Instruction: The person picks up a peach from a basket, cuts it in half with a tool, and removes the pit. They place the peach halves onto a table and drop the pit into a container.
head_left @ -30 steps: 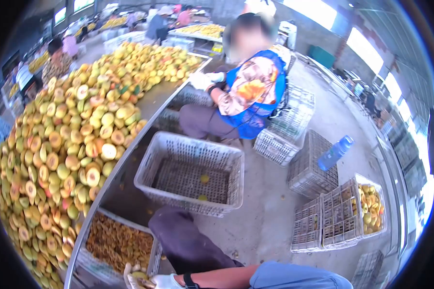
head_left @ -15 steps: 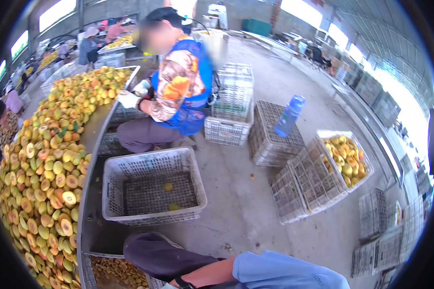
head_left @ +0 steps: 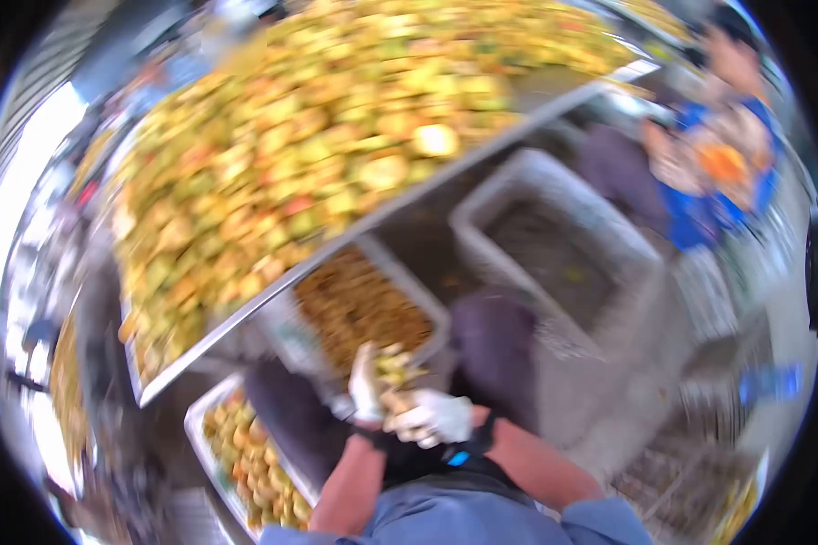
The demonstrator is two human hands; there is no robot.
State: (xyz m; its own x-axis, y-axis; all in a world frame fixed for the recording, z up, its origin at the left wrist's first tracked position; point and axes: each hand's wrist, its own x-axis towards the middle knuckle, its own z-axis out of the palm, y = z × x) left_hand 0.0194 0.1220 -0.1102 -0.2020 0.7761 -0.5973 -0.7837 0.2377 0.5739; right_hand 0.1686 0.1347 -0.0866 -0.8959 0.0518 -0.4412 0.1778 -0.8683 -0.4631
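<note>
Both of my hands are in white gloves, close together over my lap and blurred by motion. My left hand (head_left: pixel 364 389) points forward with its fingers stretched out, beside several pale yellow fruit pieces (head_left: pixel 395 365). Close against it, my right hand (head_left: pixel 436 418) is closed, and a tan patch shows between the two; I cannot tell what it grips. Just ahead of them, between my knees, stands a crate (head_left: pixel 432 304) filled with brown fruit pits (head_left: pixel 359 304). Beyond it is a table (head_left: pixel 273 289) with a metal edge, heaped with halved yellow-orange fruit (head_left: pixel 336 154), like peaches or apricots.
A crate of whole-looking fruit (head_left: pixel 254 459) stands by my left leg. To the right is a large grey crate (head_left: pixel 495 259) with little in it. A person in a blue vest (head_left: pixel 700 168) sits past it. A blue bottle (head_left: pixel 771 384) stands at far right.
My view has swung left and down, from the floor and stacked crates to the table and my lap. Both gloved hands now show; before, mainly one forearm was seen at the bottom edge.
</note>
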